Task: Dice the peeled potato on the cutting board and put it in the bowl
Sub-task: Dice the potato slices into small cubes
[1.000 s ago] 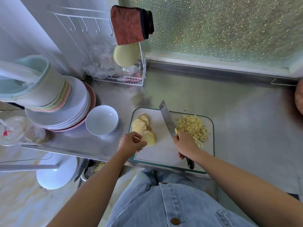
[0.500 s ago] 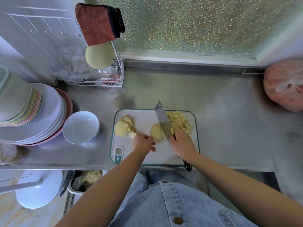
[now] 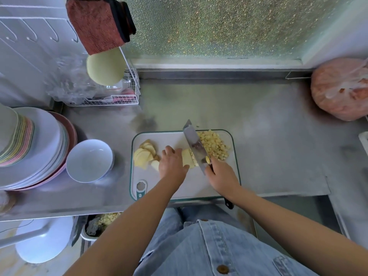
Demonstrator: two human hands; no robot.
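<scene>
The potato piece [image 3: 187, 160] lies near the middle of the cutting board [image 3: 179, 193], right between my hands; my left hand [image 3: 172, 166] sits on top of it, fingers bent over it and thumb against its near side, holding it down; my right hand [image 3: 221, 176] is wrapped round the handle of the knife [image 3: 194, 144], just to the right of the piece; the blade stands on its edge against the piece's right end, with a few small cut bits along the steel; the piece's cut end faces the right edge of the board, and since my left hand covers the rest I cannot tell how long it runs; the knife's long axis slants from the near right to the far left, its tip reaching past the board's far edge and its black handle end sticking out beyond the near edge; what shows of the piece is pale yellow, smooth and flat-faced; on the other side of the blade, at the board's far right corner, sits the diced pile [image 3: 214, 146] of small yellow cubes; near the board's left edge lies a fan of potato slices [image 3: 143, 156]; the white bowl [image 3: 89, 162] stands on the steel surface [image 3: 262, 136] just left of the board, beside a stack of plates [image 3: 39, 148].
</scene>
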